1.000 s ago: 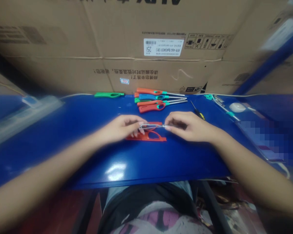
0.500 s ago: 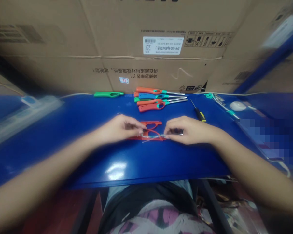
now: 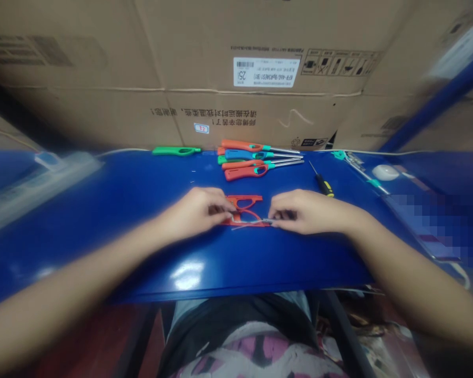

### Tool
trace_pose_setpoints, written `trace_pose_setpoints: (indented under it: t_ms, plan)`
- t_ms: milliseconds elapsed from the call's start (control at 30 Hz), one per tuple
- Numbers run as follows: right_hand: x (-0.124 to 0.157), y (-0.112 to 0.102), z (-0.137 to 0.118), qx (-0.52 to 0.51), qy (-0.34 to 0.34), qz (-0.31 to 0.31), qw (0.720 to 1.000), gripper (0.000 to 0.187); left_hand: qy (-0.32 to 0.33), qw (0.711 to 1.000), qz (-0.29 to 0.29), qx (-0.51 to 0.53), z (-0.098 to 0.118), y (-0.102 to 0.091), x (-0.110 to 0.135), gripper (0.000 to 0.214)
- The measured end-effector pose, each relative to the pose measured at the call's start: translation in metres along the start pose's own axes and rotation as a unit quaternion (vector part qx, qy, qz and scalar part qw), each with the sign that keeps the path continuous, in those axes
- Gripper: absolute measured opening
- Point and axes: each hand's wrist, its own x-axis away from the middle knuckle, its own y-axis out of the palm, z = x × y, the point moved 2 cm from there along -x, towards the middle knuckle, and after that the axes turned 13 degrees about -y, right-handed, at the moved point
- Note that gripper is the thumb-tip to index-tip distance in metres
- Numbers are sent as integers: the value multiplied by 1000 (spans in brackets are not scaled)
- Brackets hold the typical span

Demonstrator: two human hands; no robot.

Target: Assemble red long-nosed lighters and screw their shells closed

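Observation:
Two red plastic lighter casing halves (image 3: 247, 199) lie side by side on the blue table (image 3: 142, 262), each with an oval trigger opening. My left hand (image 3: 205, 210) is pinched over the left part of the casing, on a small dark piece too hidden to name. At the casing's right end, my right hand (image 3: 299, 210) is closed around a thin metal piece (image 3: 268, 220), mostly covered by the fingers. A thin pale wire or tube (image 3: 242, 227) slants from it to the left, across the nearer half.
Several long-nosed lighters (image 3: 244, 170) lie stacked behind my hands, beside a green casing (image 3: 175, 151). A screwdriver (image 3: 321, 181) lies at the right. A power strip (image 3: 59, 173) is on the left. Behind stands a cardboard wall (image 3: 205, 63).
Both hands stay at the red casing with only slight shifts. My right hand sits a touch further right, partly because the whole view has moved a little.

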Motion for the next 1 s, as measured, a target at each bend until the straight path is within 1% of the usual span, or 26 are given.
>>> trace_pose_setpoints:
  t_ms: [133,267,433,567,700,800,900,1000]
  plan:
    - [-1,0,-1,-5,7,-14,1000,5,20,1000,15,-13,1,2,1,20]
    - [-1,0,-1,5,11,-16,1000,4,20,999,18,-28,1,2,1,20]
    - [1,-1,-2,31,-9,-24,999,13,5,1000,9,-26,0,2,0,20]
    - [0,2,-7,97,-18,-32,995,19,5,1000,12,-21,-1,4,-1,20]
    - [-1,8,-13,194,-15,-56,979,26,5,1000,8,-20,0,4,-1,20]
    - [-1,10,-14,213,-19,-59,975,27,6,1000,7,-20,0,3,-1,20]
    - [1,8,-11,203,-27,-47,978,24,14,1000,11,-23,1,2,-1,19]
    - [1,4,-6,170,-15,-8,985,21,23,999,16,-27,3,1,1,22]
